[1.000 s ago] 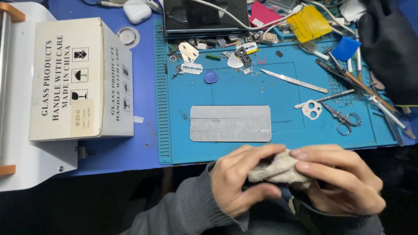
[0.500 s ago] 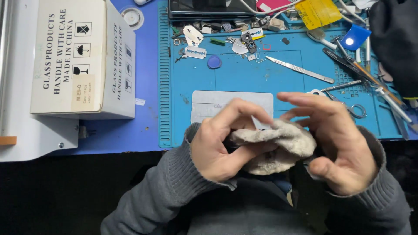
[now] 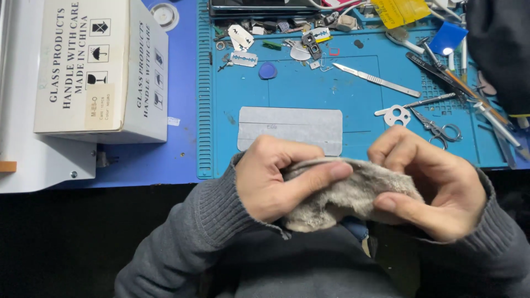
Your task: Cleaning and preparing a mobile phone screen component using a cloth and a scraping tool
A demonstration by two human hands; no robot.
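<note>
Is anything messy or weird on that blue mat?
Yes, a bit. A bare razor blade and a scalpel lie loose among small parts scattered along the blue mat's far edge. The left hand and right hand hold a grey cloth; nothing looks spilled.

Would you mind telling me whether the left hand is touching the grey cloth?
Touching. The head view shows the left hand gripping the grey cloth, its thumb pressed across the top.

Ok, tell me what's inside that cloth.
Nothing shows: the cloth is bunched between the left hand and right hand. Their fingers and its folds cover whatever it may wrap.
</note>
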